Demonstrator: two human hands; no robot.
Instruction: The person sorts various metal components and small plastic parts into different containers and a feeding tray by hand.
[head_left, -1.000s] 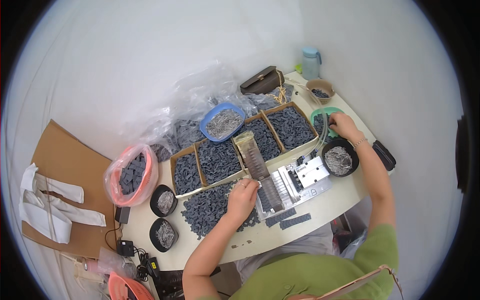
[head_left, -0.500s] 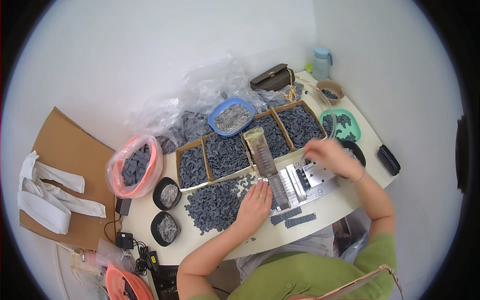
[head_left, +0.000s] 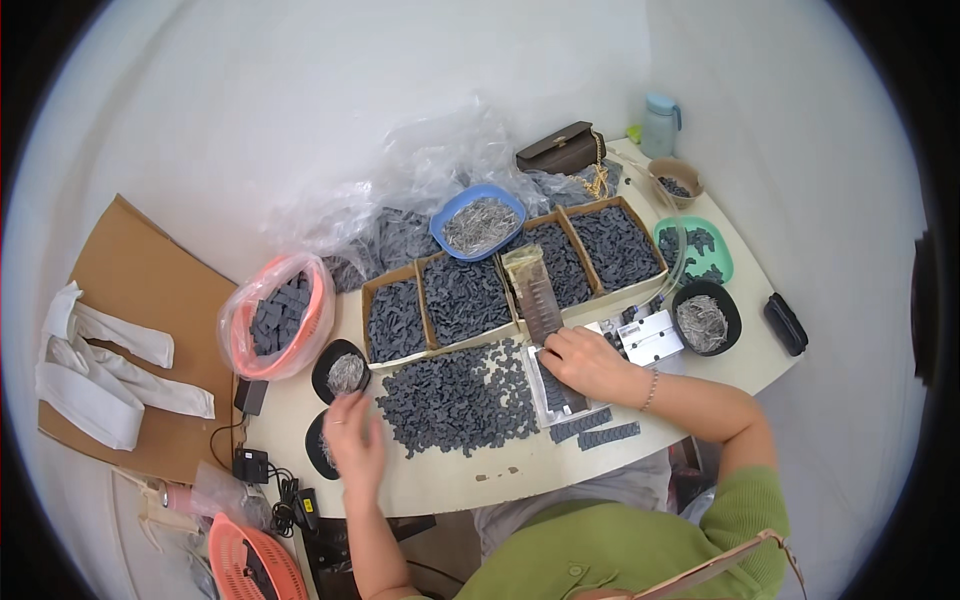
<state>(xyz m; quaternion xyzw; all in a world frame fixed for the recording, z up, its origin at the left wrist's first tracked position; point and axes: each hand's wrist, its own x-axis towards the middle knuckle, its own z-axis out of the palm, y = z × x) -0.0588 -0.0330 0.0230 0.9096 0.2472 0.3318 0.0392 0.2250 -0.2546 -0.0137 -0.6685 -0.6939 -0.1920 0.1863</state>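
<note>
My left hand [head_left: 355,440] is at the two black bowls on the left, its thumb apart from the fingers, nothing visible in it. The upper bowl [head_left: 342,370] holds thin silvery pins; the hand partly covers the lower bowl [head_left: 318,447]. On a metal assembly fixture [head_left: 650,338] rests my right hand [head_left: 590,362], fingers laid across its left part beside a clear ribbed guide [head_left: 536,298]. What lies under those fingertips is hidden. Two dark grey linked strips [head_left: 608,436] lie in front of the fixture. Between my hands spreads a pile of small grey plastic pieces [head_left: 455,400].
Behind the pile stands a divided cardboard tray [head_left: 430,300] of grey pieces, with a blue bowl [head_left: 482,222] of pins above it. A pink basket [head_left: 322,310] is at left. A black pin bowl [head_left: 738,318], green tray [head_left: 728,245] and black case [head_left: 785,325] are at right.
My left hand has left the fixture and moved left to the black bowls. My right hand has moved left from the fixture's right part onto its left part. The view has shifted slightly.
</note>
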